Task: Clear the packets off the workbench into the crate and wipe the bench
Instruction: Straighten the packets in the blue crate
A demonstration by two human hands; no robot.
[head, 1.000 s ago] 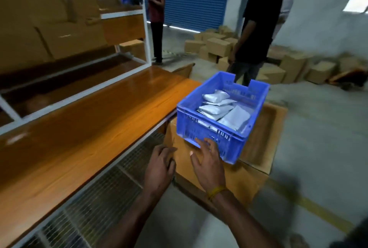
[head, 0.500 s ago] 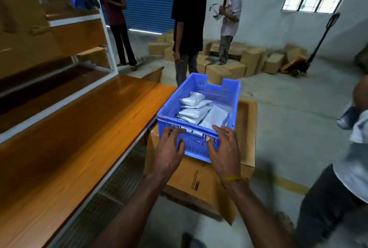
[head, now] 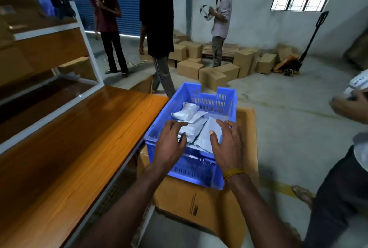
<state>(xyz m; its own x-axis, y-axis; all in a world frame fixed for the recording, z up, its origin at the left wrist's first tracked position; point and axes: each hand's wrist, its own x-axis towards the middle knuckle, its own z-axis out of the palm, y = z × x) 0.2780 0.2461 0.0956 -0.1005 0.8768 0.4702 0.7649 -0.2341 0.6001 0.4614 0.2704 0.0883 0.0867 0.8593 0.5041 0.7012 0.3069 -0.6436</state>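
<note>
1. Warehouse floor held scattered cartons [head: 190, 68]; the wooden workbench [head: 69, 148] lay bare.
2. White packets [head: 186, 111] sat inside the blue crate [head: 214, 98], atop a cardboard box [head: 191, 206].
3. Left hand [head: 169, 144] and right hand [head: 228, 146] hovered over the crate, fingers spread, gripping nothing.

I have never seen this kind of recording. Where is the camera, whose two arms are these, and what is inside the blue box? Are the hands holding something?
There is no machine here. A person wears one wide-angle camera on the head, so you look forward and down along that person's own arms.

The left hand and the right hand reach over the near edge of a blue plastic crate. Their fingers are spread and relaxed above the grey-white packets lying inside; neither hand has a grip on anything.

The crate sits on a cardboard box beside the wooden workbench. No packets show on the visible part of the bench.

Behind, other people stand among cartons on the floor.
</note>
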